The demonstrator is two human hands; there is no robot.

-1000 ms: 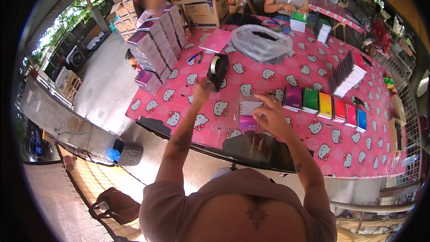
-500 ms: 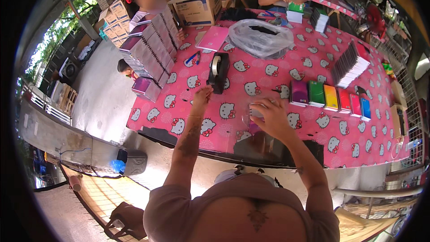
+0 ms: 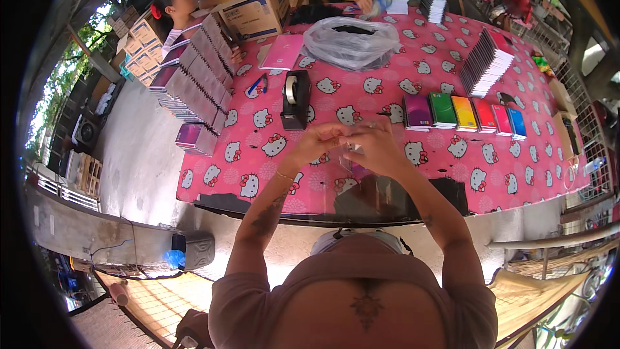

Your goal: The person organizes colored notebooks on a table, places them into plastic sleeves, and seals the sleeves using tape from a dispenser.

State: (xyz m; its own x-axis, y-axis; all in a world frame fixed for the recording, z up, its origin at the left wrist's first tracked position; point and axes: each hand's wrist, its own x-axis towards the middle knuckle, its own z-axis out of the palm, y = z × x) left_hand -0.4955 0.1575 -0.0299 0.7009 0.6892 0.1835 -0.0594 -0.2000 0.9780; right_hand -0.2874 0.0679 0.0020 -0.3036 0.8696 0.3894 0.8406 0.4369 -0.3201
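Over the near middle of the table, my left hand (image 3: 323,145) and my right hand (image 3: 376,150) come together, fingertips meeting or nearly so. The left fingers are pinched; whatever they hold is too small to make out. My right hand is curled around the edge of a clear plastic wrapper (image 3: 351,167), which is hard to see against the patterned cloth and partly hidden by the fingers. Just beyond my left hand stands a black tape dispenser (image 3: 296,105) with a roll in it. To the right of my hands lies a row of small colourful notebooks (image 3: 442,111).
Tall stacks of spiral notebooks (image 3: 197,81) stand at left, a leaning notebook stack (image 3: 485,68) at right. Beyond are a pink notebook (image 3: 282,52), pens (image 3: 257,85), a plastic bag (image 3: 352,45) and a cardboard box (image 3: 252,16). Other people work across the pink tablecloth (image 3: 271,168).
My left hand has moved right, away from the tape dispenser, to meet my right hand. The whole view has shifted slightly. Across the table, a person's hands have moved by the green notebooks.
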